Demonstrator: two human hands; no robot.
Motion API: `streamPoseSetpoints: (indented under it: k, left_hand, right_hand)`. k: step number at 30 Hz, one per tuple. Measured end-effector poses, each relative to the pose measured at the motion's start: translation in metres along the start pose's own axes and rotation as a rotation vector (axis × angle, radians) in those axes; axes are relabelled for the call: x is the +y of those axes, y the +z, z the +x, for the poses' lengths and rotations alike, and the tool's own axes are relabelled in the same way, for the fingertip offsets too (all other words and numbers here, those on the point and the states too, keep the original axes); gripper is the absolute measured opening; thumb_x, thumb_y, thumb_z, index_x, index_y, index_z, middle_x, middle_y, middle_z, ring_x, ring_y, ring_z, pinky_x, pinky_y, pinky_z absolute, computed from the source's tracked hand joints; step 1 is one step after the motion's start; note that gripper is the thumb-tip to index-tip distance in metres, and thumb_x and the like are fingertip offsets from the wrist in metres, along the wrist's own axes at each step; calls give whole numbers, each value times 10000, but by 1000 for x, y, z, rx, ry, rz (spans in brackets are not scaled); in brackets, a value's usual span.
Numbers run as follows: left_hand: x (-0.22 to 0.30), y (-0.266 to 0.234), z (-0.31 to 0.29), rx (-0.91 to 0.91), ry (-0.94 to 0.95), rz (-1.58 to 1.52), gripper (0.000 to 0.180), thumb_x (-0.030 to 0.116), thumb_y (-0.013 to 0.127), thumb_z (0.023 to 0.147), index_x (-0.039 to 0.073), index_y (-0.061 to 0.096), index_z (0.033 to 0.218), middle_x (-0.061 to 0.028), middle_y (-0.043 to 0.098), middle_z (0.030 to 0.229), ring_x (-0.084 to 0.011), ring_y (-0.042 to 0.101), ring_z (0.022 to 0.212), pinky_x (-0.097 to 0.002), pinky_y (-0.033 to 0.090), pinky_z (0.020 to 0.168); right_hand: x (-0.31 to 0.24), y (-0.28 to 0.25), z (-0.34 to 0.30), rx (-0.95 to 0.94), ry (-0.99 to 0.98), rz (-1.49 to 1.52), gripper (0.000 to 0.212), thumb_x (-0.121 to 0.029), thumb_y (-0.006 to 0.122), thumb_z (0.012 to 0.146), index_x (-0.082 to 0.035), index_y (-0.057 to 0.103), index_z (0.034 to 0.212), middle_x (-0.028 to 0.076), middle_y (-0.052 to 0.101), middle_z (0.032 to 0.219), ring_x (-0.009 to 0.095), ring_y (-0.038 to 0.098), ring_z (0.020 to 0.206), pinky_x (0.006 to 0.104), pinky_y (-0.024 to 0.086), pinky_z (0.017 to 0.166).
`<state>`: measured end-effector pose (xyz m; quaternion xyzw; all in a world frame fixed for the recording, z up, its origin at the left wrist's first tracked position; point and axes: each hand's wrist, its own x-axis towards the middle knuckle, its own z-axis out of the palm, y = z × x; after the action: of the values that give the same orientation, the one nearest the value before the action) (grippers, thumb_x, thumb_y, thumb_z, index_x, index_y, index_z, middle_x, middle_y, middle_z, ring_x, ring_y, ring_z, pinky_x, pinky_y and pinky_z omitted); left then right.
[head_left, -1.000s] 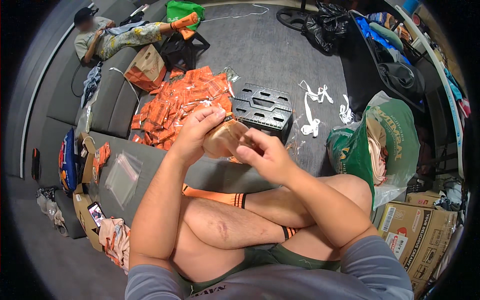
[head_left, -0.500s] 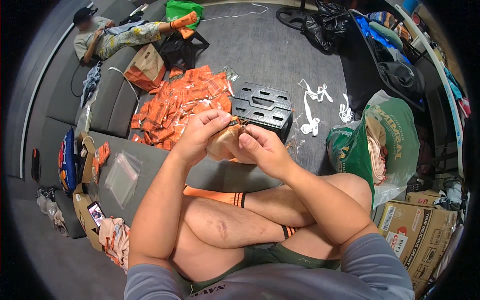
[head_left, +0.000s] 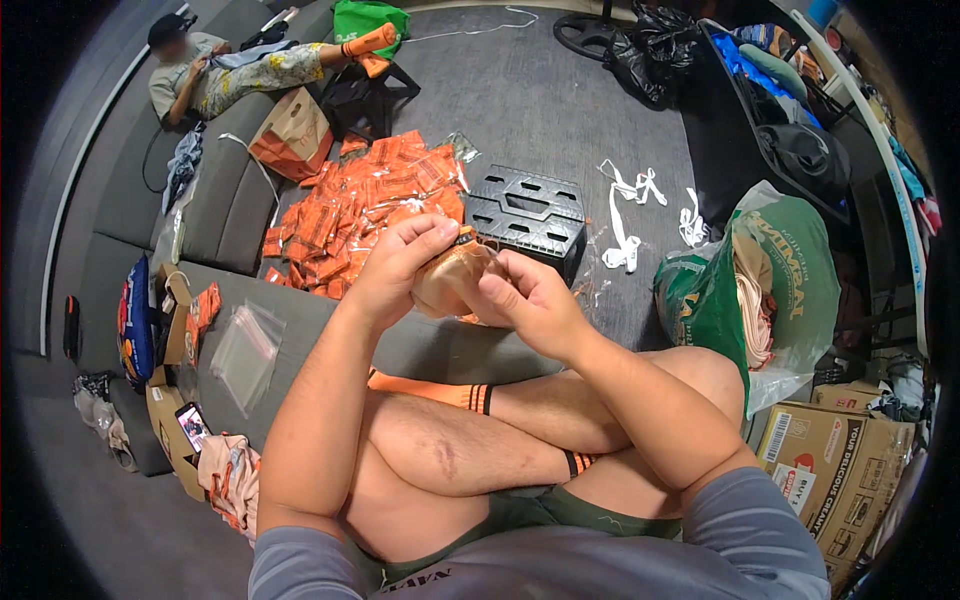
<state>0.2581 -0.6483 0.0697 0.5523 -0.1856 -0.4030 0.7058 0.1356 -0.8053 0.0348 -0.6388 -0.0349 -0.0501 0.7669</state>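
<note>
Centrally, the left hand (head_left: 392,268) and right hand (head_left: 538,305) each clamp an edge of a beige item (head_left: 440,288).

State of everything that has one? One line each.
Left hand: closed on tan piece
Right hand: pinching its right side
Tan piece: held up between both hands
Orange packets: heaped loosely
Clear sleeves: lying flat
Phone: screen lit
Green plastic bag: mouth open, tan cloth inside

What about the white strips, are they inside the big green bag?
No, the white strips lie on the grey floor beside the black stool.
</note>
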Motion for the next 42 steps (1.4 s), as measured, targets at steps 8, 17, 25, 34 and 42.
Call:
streamPoseSetpoints:
  k: [8,17,25,34,42]
  left_hand:
    - [-2,7,0,-29,-15,-113,188,247,574,943,65,624,949,-19,652,859,-74,610,752,-227,492,659]
    - [-8,15,2,-35,-38,-225,195,257,555,952,74,620,953,-28,655,861,-85,619,734,-238,511,634]
    - [-8,21,2,-14,-41,-238,203,259,543,955,70,618,968,-44,661,874,-105,634,752,-246,527,651]
    - [-9,23,1,-44,-81,-332,233,259,523,961,53,615,1015,-79,664,938,-144,650,806,-284,546,688]
    - [-10,24,3,6,-96,-333,243,268,524,961,50,616,1017,-88,667,946,-154,655,807,-296,554,686]
  right_hand:
    - [4,4,3,108,-71,-216,342,-309,648,897,-1,598,1037,15,549,659,64,468,573,242,410,520]
    - [-2,3,4,195,-158,-369,278,-274,637,912,-4,581,883,18,560,646,45,496,607,235,431,534]
    - [0,1,4,209,-238,-475,279,-292,643,901,-18,596,880,48,592,634,88,549,563,258,447,522]
    - [2,-3,6,244,-287,-605,316,-325,684,867,-21,596,869,58,598,621,104,559,536,270,449,500]
    - [1,-3,5,253,-263,-606,346,-339,699,851,-18,572,821,56,575,585,96,543,514,265,426,475]
